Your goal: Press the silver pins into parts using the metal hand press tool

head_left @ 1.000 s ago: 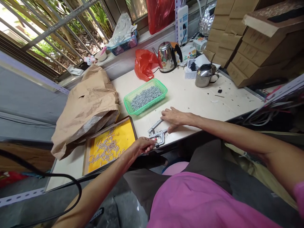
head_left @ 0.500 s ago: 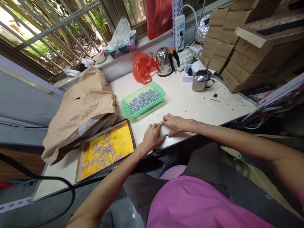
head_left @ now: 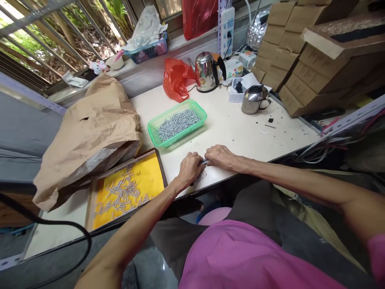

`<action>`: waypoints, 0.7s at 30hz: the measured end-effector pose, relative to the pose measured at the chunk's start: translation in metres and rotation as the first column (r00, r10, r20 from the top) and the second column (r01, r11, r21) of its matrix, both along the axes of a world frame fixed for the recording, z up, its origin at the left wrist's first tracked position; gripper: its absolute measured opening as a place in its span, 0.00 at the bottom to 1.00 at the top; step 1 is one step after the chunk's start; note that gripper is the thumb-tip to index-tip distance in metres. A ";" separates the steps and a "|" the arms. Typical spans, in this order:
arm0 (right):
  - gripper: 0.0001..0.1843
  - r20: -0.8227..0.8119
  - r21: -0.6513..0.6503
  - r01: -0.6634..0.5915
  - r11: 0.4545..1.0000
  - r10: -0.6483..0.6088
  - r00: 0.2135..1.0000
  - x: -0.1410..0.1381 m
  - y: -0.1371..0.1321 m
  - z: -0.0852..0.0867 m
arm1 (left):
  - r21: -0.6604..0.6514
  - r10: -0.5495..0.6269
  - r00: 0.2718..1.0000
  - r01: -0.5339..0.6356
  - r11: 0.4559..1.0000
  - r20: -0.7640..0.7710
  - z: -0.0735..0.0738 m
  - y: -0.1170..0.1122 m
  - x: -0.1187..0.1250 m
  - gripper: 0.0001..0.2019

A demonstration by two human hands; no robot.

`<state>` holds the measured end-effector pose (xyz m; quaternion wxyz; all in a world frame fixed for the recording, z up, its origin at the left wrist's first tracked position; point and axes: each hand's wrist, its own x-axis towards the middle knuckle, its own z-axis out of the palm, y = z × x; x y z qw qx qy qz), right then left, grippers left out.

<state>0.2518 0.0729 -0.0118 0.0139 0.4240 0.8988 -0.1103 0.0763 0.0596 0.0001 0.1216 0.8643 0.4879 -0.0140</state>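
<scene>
Head-worn view, forward and down, tabletop (head_left: 222, 128) near

White-topped table (head_left: 219, 120), dark front edge. Front left: shallow tray (head_left: 161, 166), yellow lining, small metal pins scattered inside. Behind it, crumpled brown paper sack (head_left: 90, 124). Middle: green plastic basket (head_left: 185, 135), holds many small metal pieces. Back: red plastic bag (head_left: 176, 80) just beside stainless kettle (head_left: 205, 74). Back right: white plastic container (head_left: 236, 97), near steel pot (head_left: 252, 100) with black lid. Right side: black scrap (head_left: 270, 120), thin strip (head_left: 270, 127), scattered crumbs. Near front edge: metal hand tool (head_left: 204, 162), mostly covered by left hand (head_left: 190, 166) and right hand (head_left: 221, 157).
</scene>
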 end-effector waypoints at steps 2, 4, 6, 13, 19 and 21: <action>0.12 0.001 0.029 0.025 0.999 -0.025 1.000 0.002 0.001 0.003 | 0.007 0.005 1.000 -0.005 1.000 -0.013 0.002 0.000 -0.001 0.11; 0.19 -0.032 0.039 -0.001 0.999 0.002 0.999 0.008 0.004 0.005 | 0.038 0.037 0.999 -0.037 0.999 0.002 -0.001 -0.006 -0.002 0.16; 0.24 -0.089 0.021 -0.062 0.998 0.064 0.994 0.015 0.009 0.006 | 0.100 0.064 0.996 -0.070 0.993 0.053 -0.009 -0.019 -0.001 0.18; 0.10 -0.121 0.072 0.040 0.997 -0.031 0.992 0.013 0.024 -0.006 | 0.192 -0.047 0.969 0.000 0.981 0.242 -0.040 -0.069 0.014 0.21; 0.08 -0.082 0.066 0.168 0.984 -0.163 0.983 -0.005 0.043 -0.003 | 0.135 -0.031 0.946 -0.014 0.991 0.324 -0.038 -0.075 0.018 0.17; 0.09 -0.043 0.092 0.135 0.987 -0.132 0.990 -0.016 0.040 0.005 | 0.144 -0.032 0.937 -0.020 0.989 0.349 -0.038 -0.075 0.018 0.17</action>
